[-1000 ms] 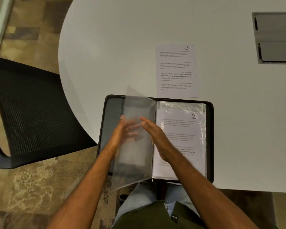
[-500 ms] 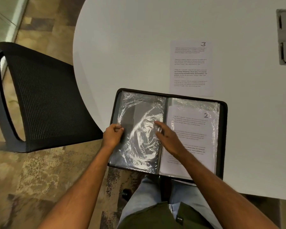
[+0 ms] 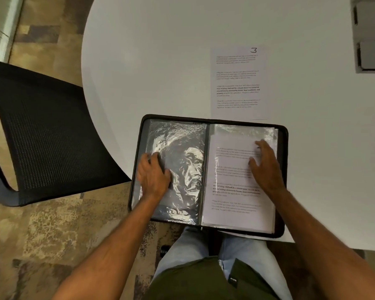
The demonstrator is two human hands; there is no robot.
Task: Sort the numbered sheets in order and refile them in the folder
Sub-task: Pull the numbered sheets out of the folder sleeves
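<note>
Open black zip folder (image 3: pixel 283 180) at the near edge of the round white desk (image 3: pixel 160 61), overhanging it. Just behind its right half, loose white printed sheet numbered 3 (image 3: pixel 238 83). Black mesh chair (image 3: pixel 41 135) left of the desk; grey hatch (image 3: pixel 370 35) at the far right edge.

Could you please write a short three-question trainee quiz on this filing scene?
1. True or false: sheet 3 lies loose on the table, outside the folder.
2. Which hand rests on the empty sleeve? A) left hand B) right hand
3. Fill in: the right hand lies flat on a filed ____ in the folder's right half.

Key: 1 true. 2 A. 3 sheet; the hand covers the corner where its number would be.
</note>
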